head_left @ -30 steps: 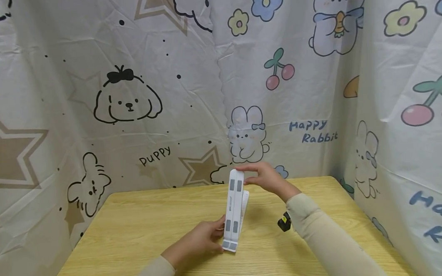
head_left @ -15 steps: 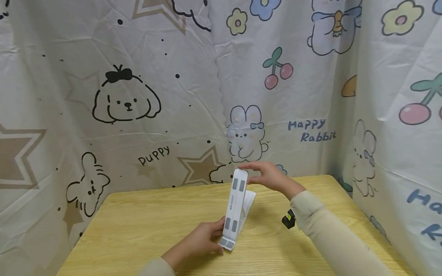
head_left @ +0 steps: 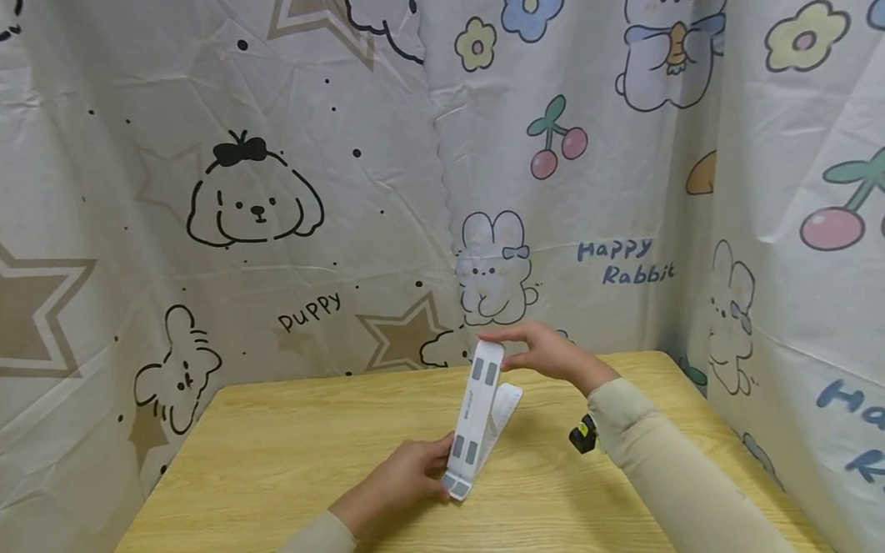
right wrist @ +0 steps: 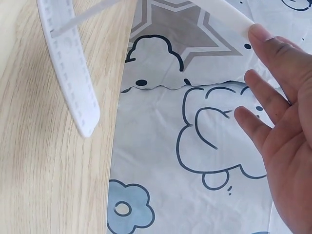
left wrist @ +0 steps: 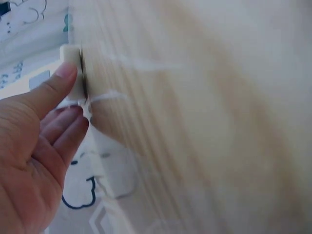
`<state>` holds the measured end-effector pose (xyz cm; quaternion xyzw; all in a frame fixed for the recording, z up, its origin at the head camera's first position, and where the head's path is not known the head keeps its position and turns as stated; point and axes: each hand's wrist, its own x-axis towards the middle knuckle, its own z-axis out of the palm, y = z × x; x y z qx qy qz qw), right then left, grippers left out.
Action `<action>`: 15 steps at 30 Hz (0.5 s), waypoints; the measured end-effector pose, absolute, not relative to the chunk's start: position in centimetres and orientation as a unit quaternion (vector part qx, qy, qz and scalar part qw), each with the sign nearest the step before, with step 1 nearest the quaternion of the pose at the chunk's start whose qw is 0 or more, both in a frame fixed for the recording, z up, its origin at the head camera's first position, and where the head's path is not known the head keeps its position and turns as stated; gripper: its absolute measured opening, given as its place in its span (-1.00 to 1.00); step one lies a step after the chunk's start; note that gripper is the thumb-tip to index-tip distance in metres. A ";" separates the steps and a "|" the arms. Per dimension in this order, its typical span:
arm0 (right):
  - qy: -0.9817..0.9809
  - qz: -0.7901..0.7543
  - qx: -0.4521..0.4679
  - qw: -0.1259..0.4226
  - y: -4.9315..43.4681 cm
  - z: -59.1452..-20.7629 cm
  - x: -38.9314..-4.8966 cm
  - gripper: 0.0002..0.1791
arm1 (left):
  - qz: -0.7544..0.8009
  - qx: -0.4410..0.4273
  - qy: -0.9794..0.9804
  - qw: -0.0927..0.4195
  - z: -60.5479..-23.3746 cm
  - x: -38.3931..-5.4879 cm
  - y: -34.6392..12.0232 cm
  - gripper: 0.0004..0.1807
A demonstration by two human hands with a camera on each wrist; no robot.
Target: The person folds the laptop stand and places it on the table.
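Note:
A white folding laptop stand (head_left: pixel 476 417) with grey pads stands on its lower end at the middle of the table, leaning to the right. My left hand (head_left: pixel 408 479) grips it near the bottom; in the left wrist view the thumb presses the stand's end lip (left wrist: pixel 73 73). At the top, my right hand (head_left: pixel 547 354) pinches the upper end between thumb and fingers. Behind the front bar, the base leg (head_left: pixel 505 407) slants away to the right, and the right wrist view shows this perforated leg (right wrist: pixel 73 73) joined by a thin strut.
The wooden table (head_left: pixel 271 452) reaches back to a cartoon-printed curtain (head_left: pixel 380 230), which also hangs along both sides. A small black item with a yellow mark (head_left: pixel 583 434) sits at the right sleeve.
The stand's top has tilted to the right with my right hand, and its base leg has spread further from the front bar. My left hand has stayed nearly in place.

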<state>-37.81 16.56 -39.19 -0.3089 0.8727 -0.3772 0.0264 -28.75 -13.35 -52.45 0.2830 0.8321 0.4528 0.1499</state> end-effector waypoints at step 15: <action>0.885 -0.373 -0.277 -0.009 18.4 -39.5 -36.4 -0.35 | 0.429 0.296 0.836 0.169 -51.9 -29.9 -13.3 -0.06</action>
